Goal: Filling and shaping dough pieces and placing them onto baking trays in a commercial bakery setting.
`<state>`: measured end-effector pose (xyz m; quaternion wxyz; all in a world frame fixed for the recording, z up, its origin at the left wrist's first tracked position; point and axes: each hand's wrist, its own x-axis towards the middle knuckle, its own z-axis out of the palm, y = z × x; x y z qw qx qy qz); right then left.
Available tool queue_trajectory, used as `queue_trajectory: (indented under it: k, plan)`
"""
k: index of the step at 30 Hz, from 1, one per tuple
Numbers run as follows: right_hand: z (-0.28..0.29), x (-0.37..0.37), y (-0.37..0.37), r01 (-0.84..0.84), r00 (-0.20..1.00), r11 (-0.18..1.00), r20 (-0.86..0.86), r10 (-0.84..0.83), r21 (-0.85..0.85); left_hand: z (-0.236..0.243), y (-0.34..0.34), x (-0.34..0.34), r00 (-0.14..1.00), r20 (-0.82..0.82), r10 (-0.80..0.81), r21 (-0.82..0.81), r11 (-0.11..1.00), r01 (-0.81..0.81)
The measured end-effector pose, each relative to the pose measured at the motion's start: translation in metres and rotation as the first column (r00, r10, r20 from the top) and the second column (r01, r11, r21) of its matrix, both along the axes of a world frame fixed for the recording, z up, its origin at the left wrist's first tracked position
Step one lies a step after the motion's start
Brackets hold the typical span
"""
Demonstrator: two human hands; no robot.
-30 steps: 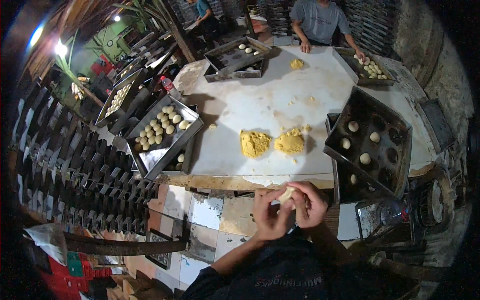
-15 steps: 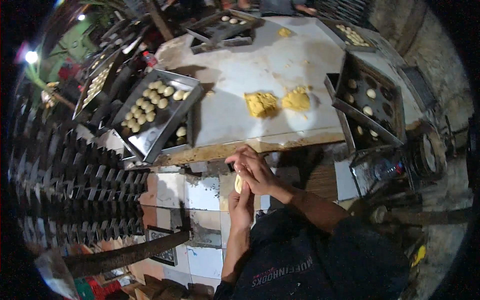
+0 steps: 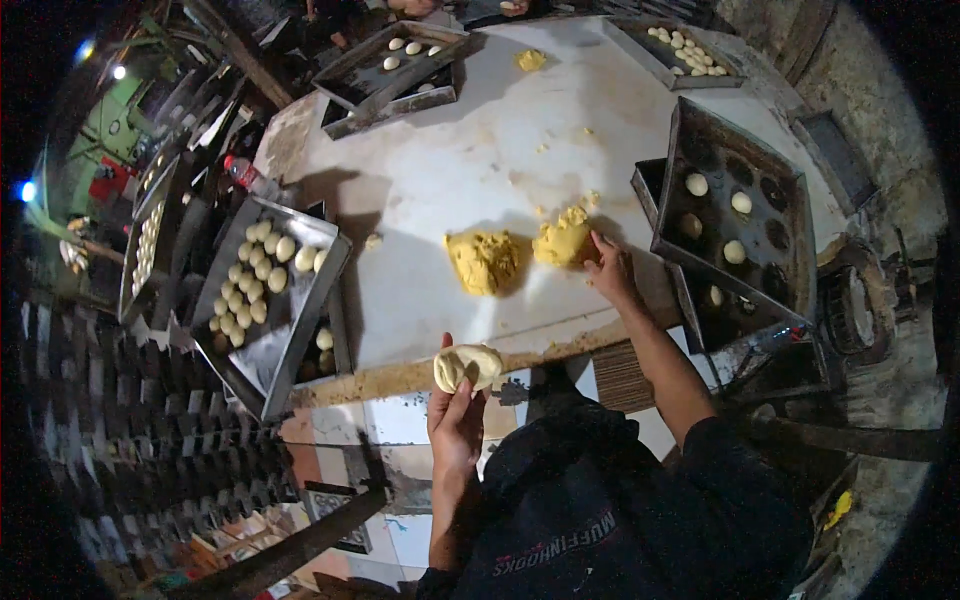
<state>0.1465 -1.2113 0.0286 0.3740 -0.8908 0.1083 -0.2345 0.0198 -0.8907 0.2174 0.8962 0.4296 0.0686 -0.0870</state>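
A flattened piece of pale dough [image 3: 483, 366], slightly cupped, rests in my left hand [image 3: 456, 415], whose thumb presses into it near the table's front edge. My right hand [image 3: 612, 268] reaches over the table and touches the right side of a yellow filling lump [image 3: 562, 240]. Whether its fingertips have pinched some off is hidden. A second, larger yellow lump [image 3: 482, 262] lies just left of it, with small yellow crumbs scattered around.
On the left a metal tray [image 3: 330, 262] holds several round dough balls. Stacked trays [image 3: 668, 215] with a few balls stand at the right. More trays [image 3: 345, 115] lie at the far side, near another person's hands. A bottle [image 3: 243, 172] stands at the left edge.
My hands have parted. The right one has gone forward to the yellow lump, while the left keeps the dough, which now looks opened out and flatter. The view has shifted.
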Motion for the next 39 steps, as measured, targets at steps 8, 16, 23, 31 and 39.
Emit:
queue_trajectory:
  k: [8, 16, 23, 31, 39]
  plan:
    - [0.017, 0.019, -0.012, -0.074, 0.979, 0.996, -0.195, 0.065, -0.042, -0.012, -0.075, 0.084, 0.978, -0.073, -0.194, 0.008, 0.981, 0.195]
    - [0.093, -0.017, 0.024, -0.130, 0.963, 0.402, 0.018, 0.271, 0.906, -0.038, -0.093, 0.104, 0.966, -0.259, -0.010, 0.191, 0.980, 0.061]
    - [0.173, -0.023, 0.082, -0.535, 0.820, 0.838, 0.175, 0.545, -0.104, -0.026, -0.098, 0.096, 0.995, -0.083, -0.058, 0.166, 0.984, 0.071]
    - [0.205, -0.064, 0.171, -0.581, 0.803, 0.551, 0.315, 0.505, 0.599, 0.003, -0.025, 0.027, 0.937, 0.327, 0.122, 0.290, 0.931, -0.223]
    - [0.269, -0.165, 0.295, -0.726, 0.608, 0.685, 0.411, 0.679, -0.058, 0.042, 0.079, -0.094, 0.805, 0.564, 0.184, 0.560, 0.631, -0.537]
